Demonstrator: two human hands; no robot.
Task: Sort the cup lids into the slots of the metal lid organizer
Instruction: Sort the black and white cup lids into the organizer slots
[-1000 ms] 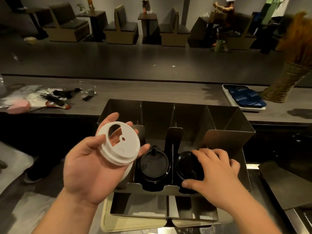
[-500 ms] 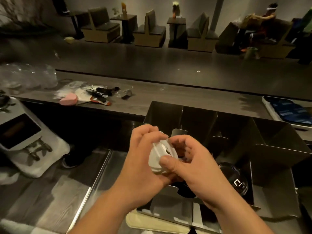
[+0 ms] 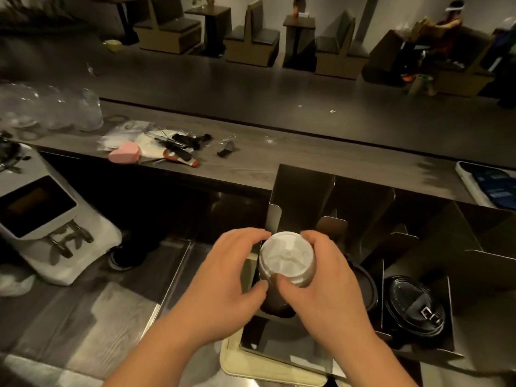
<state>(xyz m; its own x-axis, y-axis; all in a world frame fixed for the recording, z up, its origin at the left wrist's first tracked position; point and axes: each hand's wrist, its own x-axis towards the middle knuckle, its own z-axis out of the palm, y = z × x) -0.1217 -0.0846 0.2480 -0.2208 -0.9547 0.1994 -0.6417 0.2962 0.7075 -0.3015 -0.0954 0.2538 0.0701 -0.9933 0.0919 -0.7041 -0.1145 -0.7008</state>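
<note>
Both hands on one white lid (image 3: 286, 256): left hand (image 3: 223, 280) curled round its left rim, right hand (image 3: 321, 289) round its right rim, thumbs on the near edge. Lid sits face up over the leftmost slot of the metal lid organizer (image 3: 301, 191). Black lid (image 3: 413, 308) in a slot further right, another black lid (image 3: 365, 289) partly hidden behind the right hand. Cream tray (image 3: 231, 361) under the organizer's near edge. Far counter: pink object (image 3: 124, 155), clear cups (image 3: 55, 113) far left. White machine (image 3: 36, 208) at left

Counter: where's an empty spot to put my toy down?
Bare wood lies on the counter between the small black clip and the white tray. The left end is crowded: clear cups, a pink object and tools.
</note>
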